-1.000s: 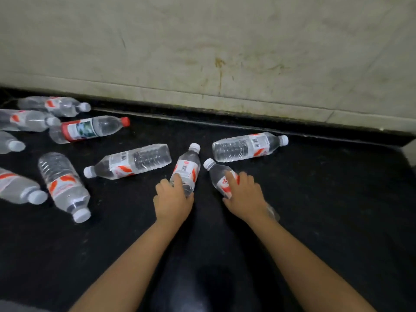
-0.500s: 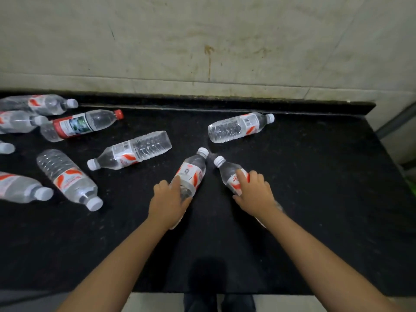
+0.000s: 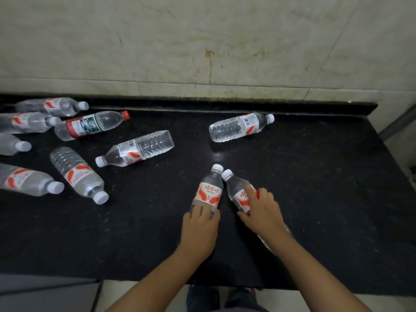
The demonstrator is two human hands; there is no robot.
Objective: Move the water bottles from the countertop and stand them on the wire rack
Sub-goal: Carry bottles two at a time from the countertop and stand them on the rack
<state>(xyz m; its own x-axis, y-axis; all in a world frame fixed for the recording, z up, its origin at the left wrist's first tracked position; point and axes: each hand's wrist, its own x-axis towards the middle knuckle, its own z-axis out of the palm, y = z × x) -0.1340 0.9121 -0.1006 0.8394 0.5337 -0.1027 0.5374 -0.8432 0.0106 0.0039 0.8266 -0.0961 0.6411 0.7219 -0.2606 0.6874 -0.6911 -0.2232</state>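
Note:
My left hand grips the lower body of a clear water bottle with a red-and-white label, cap pointing away from me. My right hand grips a second, similar bottle; its base sticks out behind my wrist. The two white caps nearly touch. Both bottles lie tilted over the black countertop. Another bottle lies on its side near the back wall. Several more lie scattered at the left, among them a white-capped one and a red-capped one. No wire rack is in view.
A pale stained wall rises behind the counter's raised back lip. The counter's right end is at the far right; its front edge runs below my forearms, with light floor and my feet beneath. A grey surface sits at the lower left.
Both hands have drawn their bottles toward me and closer together, so the caps now nearly meet. The view has shifted back and right, showing the counter's front edge and floor.

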